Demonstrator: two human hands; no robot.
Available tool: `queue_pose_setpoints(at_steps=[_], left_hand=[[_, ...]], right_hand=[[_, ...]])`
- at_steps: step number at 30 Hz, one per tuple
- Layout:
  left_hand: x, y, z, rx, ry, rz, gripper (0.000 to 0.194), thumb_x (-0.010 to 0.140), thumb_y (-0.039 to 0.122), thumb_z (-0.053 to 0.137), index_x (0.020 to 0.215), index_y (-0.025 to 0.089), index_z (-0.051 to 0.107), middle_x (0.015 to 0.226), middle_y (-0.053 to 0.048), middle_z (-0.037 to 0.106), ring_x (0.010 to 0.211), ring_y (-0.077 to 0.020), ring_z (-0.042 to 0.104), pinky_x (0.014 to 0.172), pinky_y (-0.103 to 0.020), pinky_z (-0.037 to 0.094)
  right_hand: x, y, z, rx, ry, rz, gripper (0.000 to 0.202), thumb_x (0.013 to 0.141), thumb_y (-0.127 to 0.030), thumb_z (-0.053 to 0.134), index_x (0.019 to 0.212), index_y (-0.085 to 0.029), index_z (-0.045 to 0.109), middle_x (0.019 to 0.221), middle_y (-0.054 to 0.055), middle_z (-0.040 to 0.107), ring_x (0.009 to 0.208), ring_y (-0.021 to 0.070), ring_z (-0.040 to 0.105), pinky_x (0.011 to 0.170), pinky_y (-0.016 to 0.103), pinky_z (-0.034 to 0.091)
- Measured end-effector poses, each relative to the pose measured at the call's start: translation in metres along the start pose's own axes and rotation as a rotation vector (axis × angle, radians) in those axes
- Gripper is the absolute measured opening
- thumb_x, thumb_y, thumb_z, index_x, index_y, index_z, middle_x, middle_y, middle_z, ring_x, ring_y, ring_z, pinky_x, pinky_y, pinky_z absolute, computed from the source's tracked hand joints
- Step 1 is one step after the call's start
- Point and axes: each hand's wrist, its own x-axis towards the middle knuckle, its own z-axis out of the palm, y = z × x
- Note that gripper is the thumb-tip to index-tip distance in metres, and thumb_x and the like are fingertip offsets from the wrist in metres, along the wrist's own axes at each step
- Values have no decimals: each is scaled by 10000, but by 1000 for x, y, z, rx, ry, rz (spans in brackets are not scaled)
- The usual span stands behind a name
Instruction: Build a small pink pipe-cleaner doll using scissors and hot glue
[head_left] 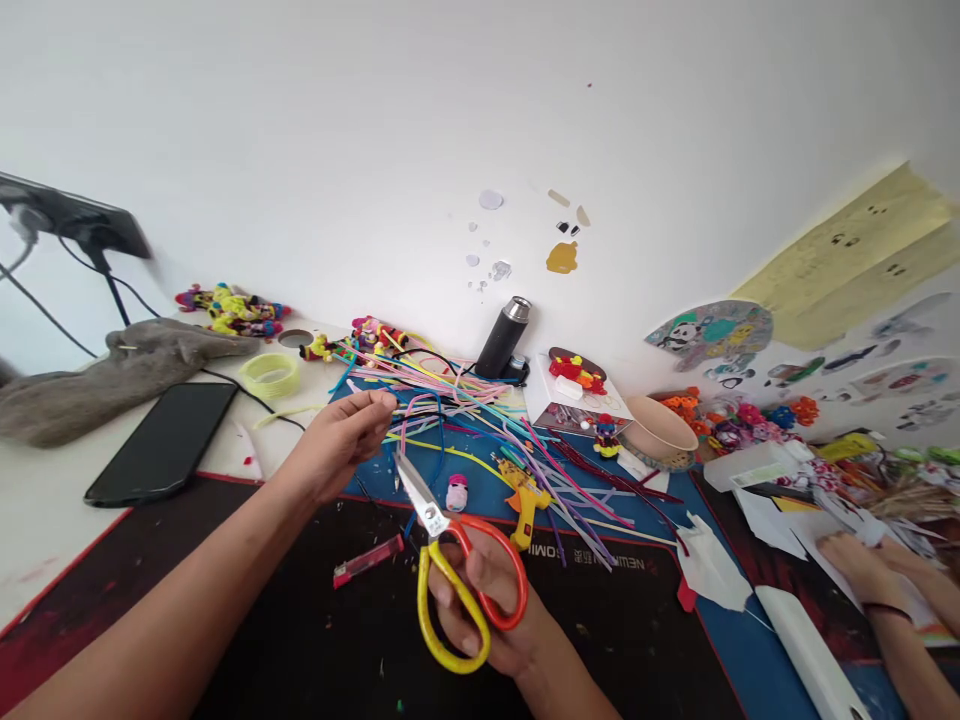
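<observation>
My right hand (480, 590) grips scissors (431, 520) with one yellow and one red handle loop, blades together and pointing up and left. My left hand (349, 440) is closed in a pinch just left of the blade tips; what it holds is too small to make out. Behind both hands lies a loose heap of coloured pipe cleaners (480, 420). A small pink and white figure (457, 492) stands behind the scissors. Beside it is a yellow glue gun (528, 505). A red lighter (367, 561) lies on the dark mat (300, 620).
At the left are a phone (165, 440), a roll of yellow-green cord (270, 375) and a grey cloth item (90, 385). Behind stand a black flask (504, 338), a white box (577, 400) and a bowl (660, 430). Another person's hands (862, 570) work at the right edge.
</observation>
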Motion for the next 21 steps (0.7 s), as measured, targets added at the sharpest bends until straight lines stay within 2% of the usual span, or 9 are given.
queue_pose_setpoints(at_steps=[5, 8, 11, 14, 17, 19, 21], left_hand=[[-1, -5, 2, 100, -16, -1, 523, 706, 590, 977, 803, 190, 655, 560, 106, 376, 468, -52, 218, 436, -193, 175], [0, -4, 2, 114, -10, 3, 552, 691, 627, 974, 799, 192, 651, 563, 109, 364, 468, -53, 207, 435, -201, 156], [0, -5, 2, 137, -10, 12, 558, 694, 643, 964, 779, 202, 633, 562, 109, 357, 468, -57, 201, 438, -208, 150], [-2, -6, 3, 167, -21, 4, 570, 687, 657, 963, 770, 209, 620, 567, 106, 359, 473, -60, 205, 447, -215, 144], [-3, -5, 5, 194, -35, -4, 563, 697, 658, 956, 771, 211, 620, 577, 105, 357, 479, -64, 208, 457, -224, 141], [-3, -4, 5, 203, -34, -2, 550, 706, 652, 947, 765, 212, 622, 582, 102, 362, 479, -66, 211, 460, -231, 138], [-3, -4, 6, 208, -26, -1, 537, 703, 645, 944, 764, 212, 633, 586, 98, 373, 477, -67, 218, 462, -235, 139]], right_hand=[[9, -7, 11, -108, -4, 8, 596, 863, -698, 881, 1036, -177, 650, 793, -9, 661, 415, 49, 519, 381, 160, 306], [15, -13, 12, -125, 32, -81, 658, 860, -807, 812, 977, -173, 681, 753, 7, 665, 449, 81, 553, 405, 170, 337], [19, -16, 8, -124, 66, -144, 777, 827, -936, 717, 982, -174, 710, 796, 37, 697, 526, 137, 661, 476, 204, 422], [21, -17, 5, -155, 51, -126, 907, 773, -1033, 632, 999, -160, 736, 854, 88, 734, 667, 219, 763, 581, 255, 512], [21, -17, 6, -183, 56, -91, 982, 774, -1078, 540, 1143, -187, 721, 967, 134, 771, 801, 284, 791, 684, 348, 593], [22, -17, 6, -229, 68, -97, 912, 845, -1018, 562, 1249, -209, 687, 984, 122, 770, 717, 242, 753, 648, 345, 586], [23, -14, 4, -296, 115, -128, 781, 915, -882, 675, 1323, -216, 662, 957, 87, 757, 572, 159, 661, 557, 286, 527]])
